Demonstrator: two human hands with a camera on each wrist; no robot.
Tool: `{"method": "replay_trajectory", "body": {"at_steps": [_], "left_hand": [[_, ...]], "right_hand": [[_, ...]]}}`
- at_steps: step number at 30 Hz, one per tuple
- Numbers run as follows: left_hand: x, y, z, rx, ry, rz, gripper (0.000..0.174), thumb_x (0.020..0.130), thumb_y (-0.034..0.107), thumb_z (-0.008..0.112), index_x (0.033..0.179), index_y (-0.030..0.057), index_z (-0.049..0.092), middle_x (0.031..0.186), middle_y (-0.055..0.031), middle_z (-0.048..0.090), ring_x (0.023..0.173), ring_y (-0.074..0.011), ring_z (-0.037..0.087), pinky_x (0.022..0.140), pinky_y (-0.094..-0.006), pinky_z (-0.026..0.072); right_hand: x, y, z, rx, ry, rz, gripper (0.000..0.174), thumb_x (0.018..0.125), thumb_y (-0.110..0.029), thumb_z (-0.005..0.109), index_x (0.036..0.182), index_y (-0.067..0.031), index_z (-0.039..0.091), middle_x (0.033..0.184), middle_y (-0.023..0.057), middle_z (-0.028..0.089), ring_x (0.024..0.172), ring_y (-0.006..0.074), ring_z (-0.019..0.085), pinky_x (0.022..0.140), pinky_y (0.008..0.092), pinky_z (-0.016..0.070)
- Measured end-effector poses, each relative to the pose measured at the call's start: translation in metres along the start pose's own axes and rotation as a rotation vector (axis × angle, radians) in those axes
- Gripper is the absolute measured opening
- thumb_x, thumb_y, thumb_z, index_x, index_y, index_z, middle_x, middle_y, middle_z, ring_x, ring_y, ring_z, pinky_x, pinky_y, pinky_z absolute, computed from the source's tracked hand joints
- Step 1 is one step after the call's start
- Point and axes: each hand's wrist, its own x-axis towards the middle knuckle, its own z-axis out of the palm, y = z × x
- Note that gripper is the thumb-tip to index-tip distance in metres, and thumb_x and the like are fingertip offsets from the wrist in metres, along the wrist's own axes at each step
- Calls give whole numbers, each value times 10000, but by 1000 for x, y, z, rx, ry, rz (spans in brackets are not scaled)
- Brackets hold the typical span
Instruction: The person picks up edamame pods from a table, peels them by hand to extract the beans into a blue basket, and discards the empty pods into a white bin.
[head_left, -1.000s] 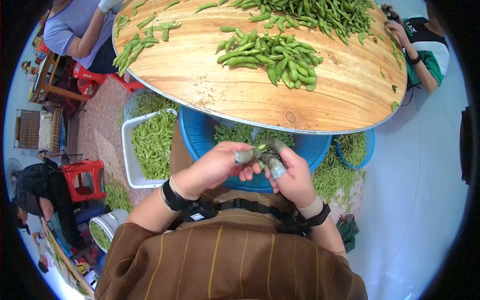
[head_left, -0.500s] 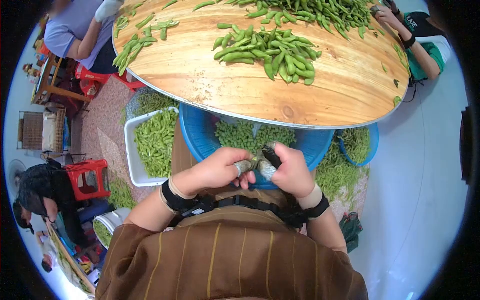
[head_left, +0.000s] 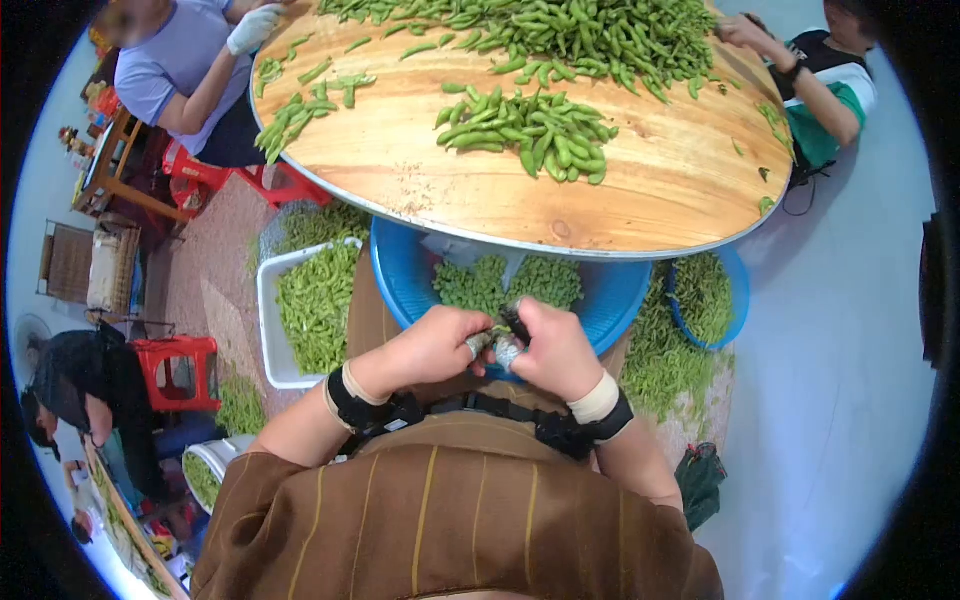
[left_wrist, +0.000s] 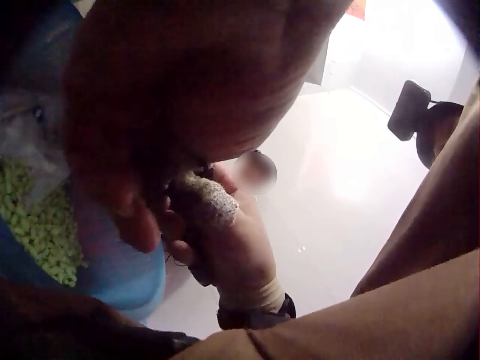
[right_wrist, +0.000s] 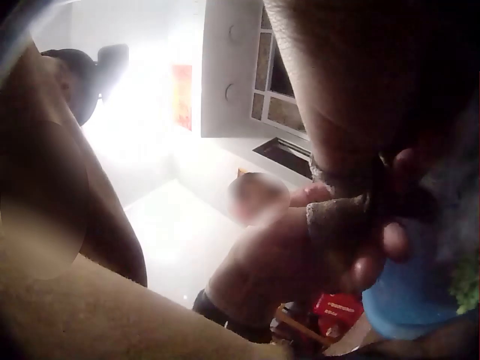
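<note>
Blue basin (head_left: 618,295) sits at the near side of the wooden table (head_left: 420,185), beans (head_left: 545,280) inside; above it, I record left hand (head_left: 435,338) and right hand (head_left: 556,348) pinching a green pod (head_left: 501,328).

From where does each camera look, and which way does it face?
Head: on the person's head, facing forward and down over a rounded wooden tabletop and blue plastic basin; left hand, right hand, forearms and brown striped cloth garment show.
Left wrist: on that wrist, looking along the left hand toward the right; both hands show.
Right wrist: on that wrist, looking along the right hand toward the left; both show.
Both wrist views share the two hands and part of the basin.
</note>
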Motion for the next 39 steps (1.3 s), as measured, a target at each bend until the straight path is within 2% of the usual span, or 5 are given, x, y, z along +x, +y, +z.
{"method": "replay_trajectory", "body": {"at_steps": [5, 19, 24, 29, 39], "left_hand": [[-8, -6, -3, -478, -162, -47, 252, 857, -44, 380, 951, 0, 610, 851, -54, 670, 731, -135, 655, 650, -257, 513], [-19, -23, -21, -133, -54, 104, 255, 821, -36, 445, 1023, -25, 600, 842, -117, 689, 743, -188, 679, 695, -313, 526], [-63, -53, -48, 192, 346, -134, 209, 746, 47, 538, 921, 17, 650, 772, -234, 615, 740, -381, 621, 661, -427, 491], [-88, -69, -62, 609, 635, -307, 231, 767, 101, 615, 973, -5, 625, 851, -243, 625, 787, -393, 617, 698, -438, 490], [-29, 21, -50, 305, 654, 327, 241, 786, 8, 600, 1027, -10, 603, 862, -179, 633, 805, -354, 625, 711, -388, 511]], "right_hand": [[-1, -3, -12, 184, -128, 95, 341, 686, -218, 727, 802, -4, 489, 724, 202, 553, 692, 388, 581, 598, 416, 463], [3, -4, -4, -108, -98, 35, 203, 694, -35, 565, 893, 4, 545, 856, 203, 603, 814, 398, 595, 701, 438, 489], [16, -18, -35, -78, -128, -178, 227, 735, -56, 591, 956, -17, 623, 928, 174, 635, 838, 346, 618, 730, 392, 505], [70, -32, -74, -377, 247, -22, 233, 758, -67, 609, 988, -27, 601, 911, 170, 617, 834, 343, 606, 697, 407, 500], [95, -10, -93, -498, 349, 90, 218, 718, -38, 584, 934, -8, 583, 801, 181, 590, 766, 381, 579, 648, 428, 473]]}}
